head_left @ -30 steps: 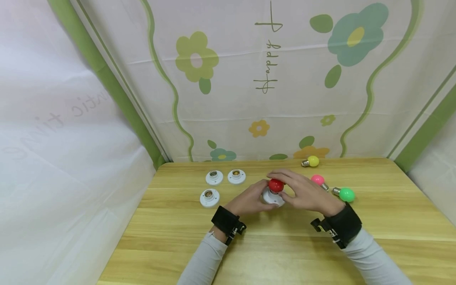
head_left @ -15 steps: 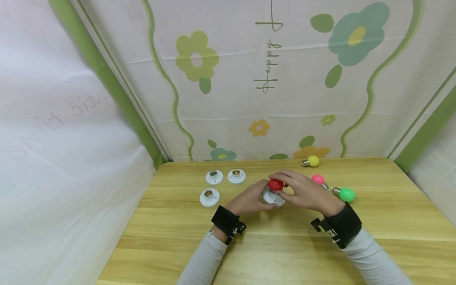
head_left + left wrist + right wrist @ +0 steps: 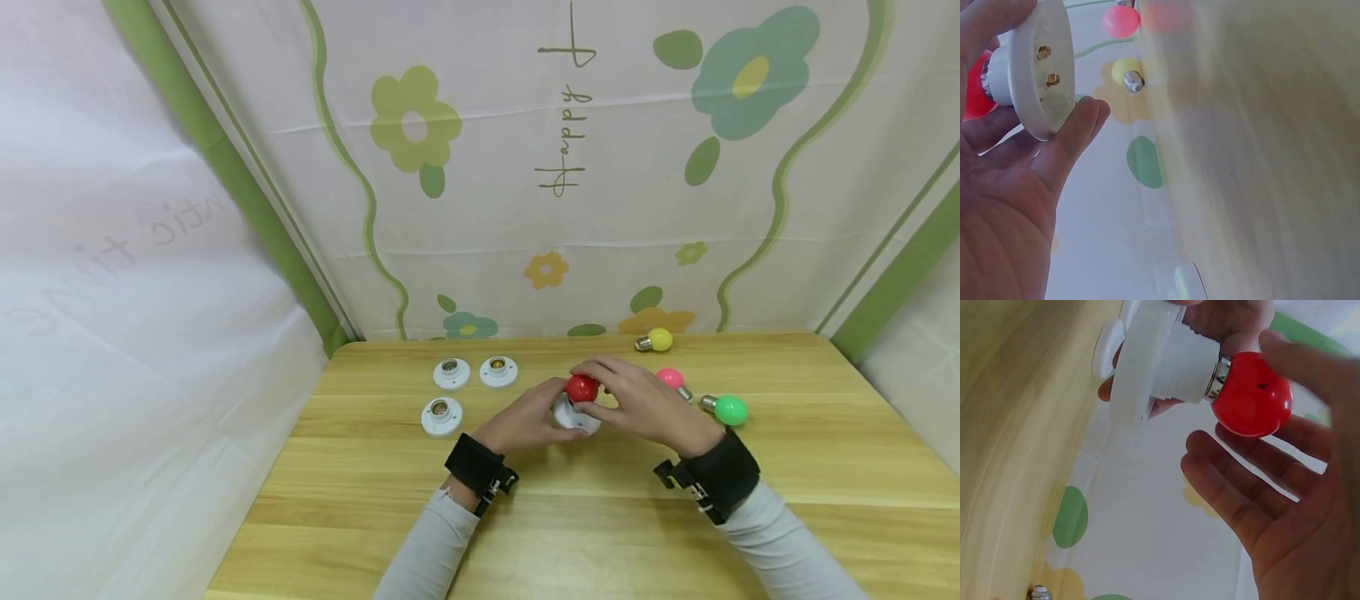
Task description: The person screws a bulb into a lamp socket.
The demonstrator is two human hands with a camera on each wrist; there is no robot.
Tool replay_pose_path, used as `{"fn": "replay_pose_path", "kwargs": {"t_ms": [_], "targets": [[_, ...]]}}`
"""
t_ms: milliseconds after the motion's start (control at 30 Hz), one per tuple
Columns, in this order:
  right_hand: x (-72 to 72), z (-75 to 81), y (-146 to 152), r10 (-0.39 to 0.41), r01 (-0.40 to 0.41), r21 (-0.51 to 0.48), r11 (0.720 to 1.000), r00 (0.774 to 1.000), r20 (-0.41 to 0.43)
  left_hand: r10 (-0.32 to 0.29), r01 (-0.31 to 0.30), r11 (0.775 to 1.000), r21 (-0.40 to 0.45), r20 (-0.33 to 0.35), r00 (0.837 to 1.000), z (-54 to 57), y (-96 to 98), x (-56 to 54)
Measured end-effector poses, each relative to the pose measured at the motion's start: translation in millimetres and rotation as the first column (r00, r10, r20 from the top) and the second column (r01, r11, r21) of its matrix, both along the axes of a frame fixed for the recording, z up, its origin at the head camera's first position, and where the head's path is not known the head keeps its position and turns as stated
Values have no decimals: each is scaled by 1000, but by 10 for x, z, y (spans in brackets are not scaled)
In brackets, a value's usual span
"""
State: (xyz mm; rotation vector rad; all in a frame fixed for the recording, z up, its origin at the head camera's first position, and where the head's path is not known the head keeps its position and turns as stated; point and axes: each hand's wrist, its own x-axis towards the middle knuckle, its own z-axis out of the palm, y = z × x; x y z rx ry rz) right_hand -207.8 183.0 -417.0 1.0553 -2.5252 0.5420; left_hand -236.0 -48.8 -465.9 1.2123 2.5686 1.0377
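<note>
My left hand (image 3: 522,418) grips a round white lamp holder (image 3: 579,422) by its rim. The holder is raised off the table, and the left wrist view shows the brass screws in its underside. A red light bulb (image 3: 1252,395) sits with its metal screw base partly in the holder's socket; some of the metal still shows in the right wrist view. With thumb and index finger, my right hand (image 3: 647,406) pinches the red bulb, while its other fingers are spread below the glass.
Three white lamp holders with vacant sockets, one of them front left (image 3: 441,416), stand on the wooden table (image 3: 540,533). To the right lie a yellow bulb (image 3: 660,339), a pink bulb (image 3: 670,379) and a green bulb (image 3: 730,409). A printed curtain (image 3: 487,208) hangs behind the table.
The fingers of my right hand have shifted slightly around the red bulb, with the hand moving a little to the right. My left hand and the lamp holder have stayed in place.
</note>
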Motion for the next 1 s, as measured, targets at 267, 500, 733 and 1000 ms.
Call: {"fn": "replay_pose_path", "kwargs": {"t_ms": [267,500,733,1000], "targets": [[9,22,45,69,-69,0,998,995,74,4,-4,1000,6,12,1000,25,-2,14],[4,26,46,109,-109,-14,994,993,36,-3,3,1000,2,3,1000,20,0,3],[-3,23,49,96,-96,-19,995,994,42,4,-4,1000,7,13,1000,-3,2,-4],[-8,19,30,48,-47,-26,999,999,26,17,-17,1000,0,18,1000,18,2,16]]}}
